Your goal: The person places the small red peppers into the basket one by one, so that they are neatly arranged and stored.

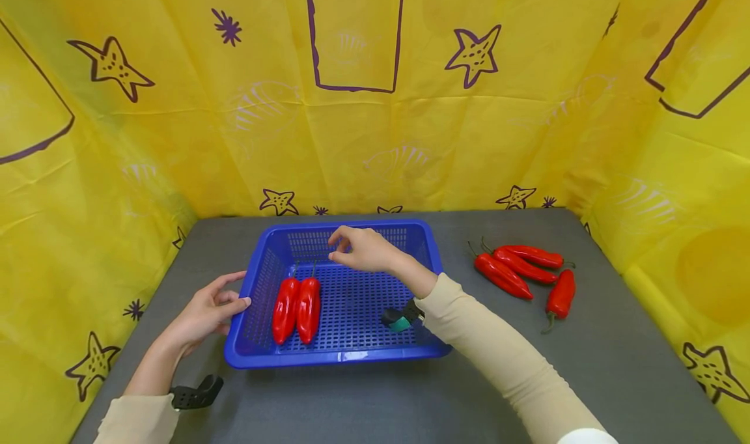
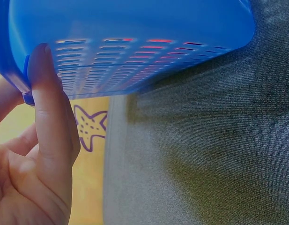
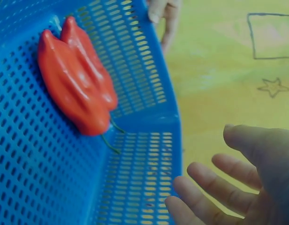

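Note:
A blue plastic basket (image 1: pixel 351 358) with slotted walls sits on the table. Two red chili peppers (image 1: pixel 308 308) lie side by side in its left part, green stems toward the far wall. My left hand (image 1: pixel 205 310) pinches the basket's left rim; in the left wrist view the thumb (image 2: pixel 48 98) lies along the outer wall. Above the far half of the basket hovers my right hand (image 1: pixel 366 249), fingers loosely bent and holding nothing. The right wrist view shows those fingers (image 3: pixel 219 187) apart from the peppers (image 3: pixel 76 84).
Several more red peppers (image 1: pixel 521 265) lie in a loose group on the dark grey table (image 1: pixel 615 366), right of the basket. Yellow cloth (image 1: pixel 375 144) with starfish drawings walls off the back and both sides.

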Available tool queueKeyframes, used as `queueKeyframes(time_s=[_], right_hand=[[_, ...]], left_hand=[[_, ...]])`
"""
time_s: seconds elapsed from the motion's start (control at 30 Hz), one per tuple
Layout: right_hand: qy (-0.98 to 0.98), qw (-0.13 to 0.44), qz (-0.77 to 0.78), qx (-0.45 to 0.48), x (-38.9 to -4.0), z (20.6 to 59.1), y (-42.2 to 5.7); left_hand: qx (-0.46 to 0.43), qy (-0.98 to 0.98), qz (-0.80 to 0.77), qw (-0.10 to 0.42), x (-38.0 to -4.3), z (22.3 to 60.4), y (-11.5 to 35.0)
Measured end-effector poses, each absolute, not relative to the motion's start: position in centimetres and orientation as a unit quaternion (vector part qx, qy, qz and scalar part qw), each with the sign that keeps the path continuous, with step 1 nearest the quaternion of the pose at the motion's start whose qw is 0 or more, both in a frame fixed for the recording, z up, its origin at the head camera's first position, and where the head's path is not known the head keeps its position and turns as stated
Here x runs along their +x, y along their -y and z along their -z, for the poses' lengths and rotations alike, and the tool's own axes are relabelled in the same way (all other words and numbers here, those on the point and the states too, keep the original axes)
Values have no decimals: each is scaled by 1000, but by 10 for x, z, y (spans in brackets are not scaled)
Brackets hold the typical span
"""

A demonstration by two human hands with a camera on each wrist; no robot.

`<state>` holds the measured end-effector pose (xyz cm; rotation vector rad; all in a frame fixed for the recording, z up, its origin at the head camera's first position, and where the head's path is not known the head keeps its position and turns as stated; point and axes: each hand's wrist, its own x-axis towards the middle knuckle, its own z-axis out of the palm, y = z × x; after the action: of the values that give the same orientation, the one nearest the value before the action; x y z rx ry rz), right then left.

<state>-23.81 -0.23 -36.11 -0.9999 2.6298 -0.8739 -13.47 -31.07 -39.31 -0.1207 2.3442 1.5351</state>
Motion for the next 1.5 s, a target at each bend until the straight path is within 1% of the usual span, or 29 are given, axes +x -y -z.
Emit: queueKeyframes(time_s=[0.07, 0.1, 0.17, 0.6, 0.97, 1.2, 1.5], right_hand=[[-885, 95, 308, -337, -239, 358, -3], [-885, 99, 313, -331, -231, 345, -7], [-882, 94, 323, -331, -232, 342, -13], [-866, 31, 372, -332, -235, 334, -57], [-854, 8, 431, -291, -231, 337, -95], [-849, -30, 453, -270, -232, 349, -118], [-843, -48, 478, -242, -224, 362, -149]], left_hand=[[-41, -824, -540, 168, -135, 393, 311], [-41, -823, -541, 168, -135, 393, 311], [-41, -822, -542, 169, -135, 393, 312], [-46, -823, -540, 170, -135, 393, 311], [-47, -821, -543, 169, -134, 395, 311], [-47, -821, -542, 170, -134, 394, 311], [-49, -824, -540, 167, -134, 393, 310]])
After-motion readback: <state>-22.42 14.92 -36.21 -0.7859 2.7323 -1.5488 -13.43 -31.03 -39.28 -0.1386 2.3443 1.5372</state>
